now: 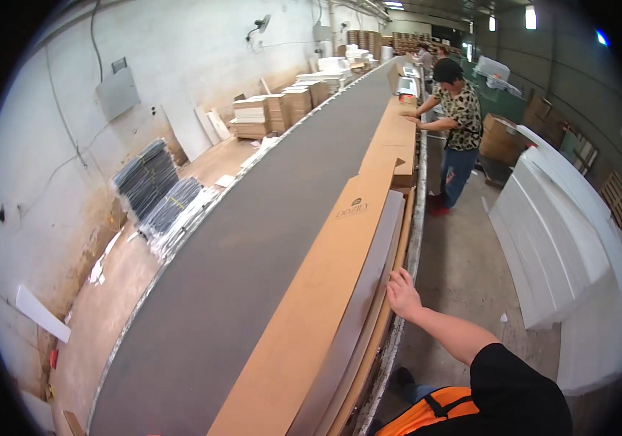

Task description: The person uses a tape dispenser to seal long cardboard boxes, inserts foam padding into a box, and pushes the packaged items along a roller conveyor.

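A long, narrow brown cardboard carton (340, 240) lies along the belt, its long near side open and a wide flap folded over to the left. Inside the opening shows a flat, pale grey panel (360, 283). My right hand (402, 296) reaches in from the lower right, its fingers bent over the carton's near upright edge. My left hand is out of view. Farther along, another person (458, 120) in a patterned shirt and dark cap leans over the belt with both hands on the cardboard.
A dark grey conveyor belt (253, 211) runs away from me, with a metal edge rail. White foam sheets (554, 240) stand on the right. Cardboard stacks (282, 109) and wrapped dark bundles (155, 185) line the left wall side. A brown box (501, 139) stands behind the person.
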{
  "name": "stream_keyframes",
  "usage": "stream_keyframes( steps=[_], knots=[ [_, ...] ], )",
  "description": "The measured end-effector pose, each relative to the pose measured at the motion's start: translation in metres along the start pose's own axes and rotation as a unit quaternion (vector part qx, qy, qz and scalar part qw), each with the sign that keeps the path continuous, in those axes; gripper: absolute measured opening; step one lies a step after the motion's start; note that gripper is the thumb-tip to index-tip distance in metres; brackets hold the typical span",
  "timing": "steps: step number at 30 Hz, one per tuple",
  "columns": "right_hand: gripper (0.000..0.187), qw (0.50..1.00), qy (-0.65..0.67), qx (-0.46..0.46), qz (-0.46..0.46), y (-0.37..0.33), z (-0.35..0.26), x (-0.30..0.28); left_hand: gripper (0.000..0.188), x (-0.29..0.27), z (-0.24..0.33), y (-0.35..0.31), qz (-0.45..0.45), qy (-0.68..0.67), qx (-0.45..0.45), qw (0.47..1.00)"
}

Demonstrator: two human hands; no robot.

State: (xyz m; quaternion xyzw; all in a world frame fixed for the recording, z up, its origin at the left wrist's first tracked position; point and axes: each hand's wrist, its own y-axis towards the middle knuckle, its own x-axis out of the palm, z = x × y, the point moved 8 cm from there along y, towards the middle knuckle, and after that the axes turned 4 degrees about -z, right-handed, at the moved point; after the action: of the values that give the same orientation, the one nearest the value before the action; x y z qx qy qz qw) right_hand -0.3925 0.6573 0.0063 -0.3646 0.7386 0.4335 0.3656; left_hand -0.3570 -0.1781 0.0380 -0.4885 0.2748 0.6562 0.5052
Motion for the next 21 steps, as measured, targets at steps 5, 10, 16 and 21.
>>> stream_keyframes(
  steps=[5,10,16,21],
  knots=[
    [0.024,1.0,0.004,0.011,-0.025,-0.015,0.002,-0.005,0.049,0.011,-0.052,0.021,0.052,-0.074,0.026,0.996],
    [0.028,0.999,0.006,0.001,-0.038,-0.022,-0.016,-0.001,0.031,0.012,-0.055,0.025,0.109,-0.019,-0.054,0.992],
    [0.067,0.985,0.049,0.165,-0.008,-0.031,-0.02,0.001,0.01,0.023,-0.065,0.043,0.173,0.045,0.019,0.984],
    [0.083,0.969,0.138,0.186,-0.091,-0.029,0.003,0.013,0.01,0.057,-0.004,0.066,0.169,0.009,0.047,0.985]
  ],
)
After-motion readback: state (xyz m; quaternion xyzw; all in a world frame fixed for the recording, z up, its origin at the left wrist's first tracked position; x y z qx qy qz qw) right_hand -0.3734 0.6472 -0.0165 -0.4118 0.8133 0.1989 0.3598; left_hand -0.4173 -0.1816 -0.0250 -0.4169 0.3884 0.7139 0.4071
